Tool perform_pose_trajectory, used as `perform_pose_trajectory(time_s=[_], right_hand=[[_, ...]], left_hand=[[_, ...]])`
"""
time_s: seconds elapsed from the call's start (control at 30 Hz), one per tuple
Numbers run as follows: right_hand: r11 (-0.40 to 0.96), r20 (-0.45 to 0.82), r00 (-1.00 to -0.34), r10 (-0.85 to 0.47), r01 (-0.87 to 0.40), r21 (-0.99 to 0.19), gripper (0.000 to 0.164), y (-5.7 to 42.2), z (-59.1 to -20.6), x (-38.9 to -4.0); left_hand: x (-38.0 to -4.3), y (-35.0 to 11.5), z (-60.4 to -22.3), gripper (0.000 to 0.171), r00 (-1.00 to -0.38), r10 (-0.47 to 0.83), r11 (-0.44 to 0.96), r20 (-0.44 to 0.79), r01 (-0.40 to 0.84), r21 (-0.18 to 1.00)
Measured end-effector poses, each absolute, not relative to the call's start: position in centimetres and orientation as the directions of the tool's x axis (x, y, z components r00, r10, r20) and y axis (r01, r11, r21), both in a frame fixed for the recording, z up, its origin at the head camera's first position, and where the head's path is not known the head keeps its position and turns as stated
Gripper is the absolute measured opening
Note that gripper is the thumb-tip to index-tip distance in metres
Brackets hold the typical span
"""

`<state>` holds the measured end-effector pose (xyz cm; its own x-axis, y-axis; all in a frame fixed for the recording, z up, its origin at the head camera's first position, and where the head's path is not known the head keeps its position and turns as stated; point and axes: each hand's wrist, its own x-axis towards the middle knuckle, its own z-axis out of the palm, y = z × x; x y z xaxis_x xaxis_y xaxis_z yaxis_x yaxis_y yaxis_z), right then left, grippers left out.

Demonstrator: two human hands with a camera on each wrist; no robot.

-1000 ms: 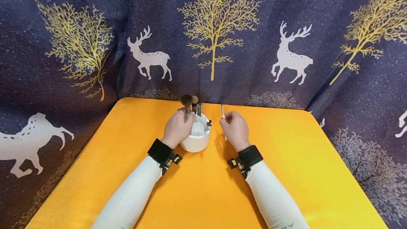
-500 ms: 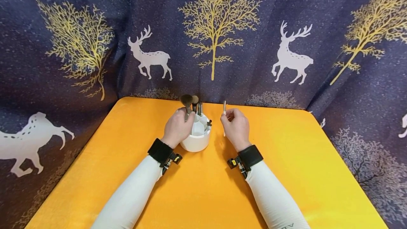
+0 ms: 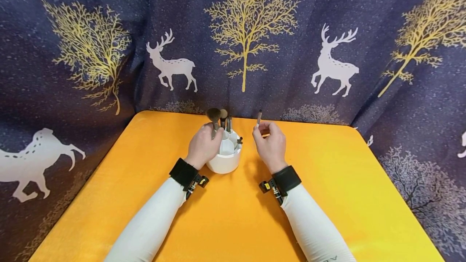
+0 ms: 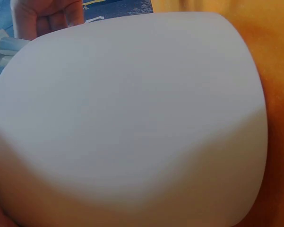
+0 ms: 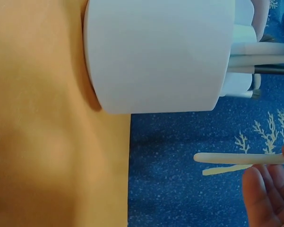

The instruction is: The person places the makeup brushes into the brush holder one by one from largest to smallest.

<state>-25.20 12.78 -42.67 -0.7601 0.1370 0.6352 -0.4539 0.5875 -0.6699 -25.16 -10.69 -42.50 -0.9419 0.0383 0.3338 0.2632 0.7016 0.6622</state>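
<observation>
A round white divided brush holder (image 3: 223, 165) stands on the table, with several makeup brushes (image 3: 213, 113) upright in it. My left hand (image 3: 204, 144) grips its left side, thumb at the rim; the fingers on the outer side are hidden. To the right of the holder, my right hand (image 3: 271, 144) pinches a thin makeup brush (image 3: 259, 117) between thumb and fingers, its dark tip upward. The right wrist view shows the brush's pale handle (image 5: 236, 158) hanging below the fingertips, apart from the holder. The holder's white wall (image 4: 132, 94) fills most of the left wrist view.
An orange cloth (image 3: 233, 221) covers the table. Behind it hangs a dark blue curtain (image 3: 291, 72) with deer and trees, close to the table's far edge. Short dark brush tips (image 3: 239, 140) lean at the holder's right side.
My right hand has raised the thin brush slightly, and its dark tip has come into view above the fingers. My left hand and the holder have stayed in place.
</observation>
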Motion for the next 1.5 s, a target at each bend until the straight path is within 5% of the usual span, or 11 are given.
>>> perform_pose_trajectory(time_s=[0.6, 0.9, 1.5], right_hand=[[0.429, 0.777, -0.622, 0.098, -0.678, -0.597, 0.017, 11.9, -41.6, -24.3], [0.306, 0.767, -0.639, 0.066, -0.719, -0.625, 0.017, 11.6, -41.3, -24.0], [0.304, 0.727, -0.686, -0.008, -0.695, -0.652, 0.021, 11.4, -41.7, -23.9]], left_hand=[[-25.2, -10.7, -42.4, 0.042, -0.939, 0.037, 0.705, 0.342, 0.267, 0.658], [-25.1, -10.6, -42.4, 0.04, -0.937, 0.033, 0.702, 0.347, 0.269, 0.659], [-25.0, -10.7, -42.5, 0.04, -0.939, 0.035, 0.692, 0.343, 0.27, 0.669]])
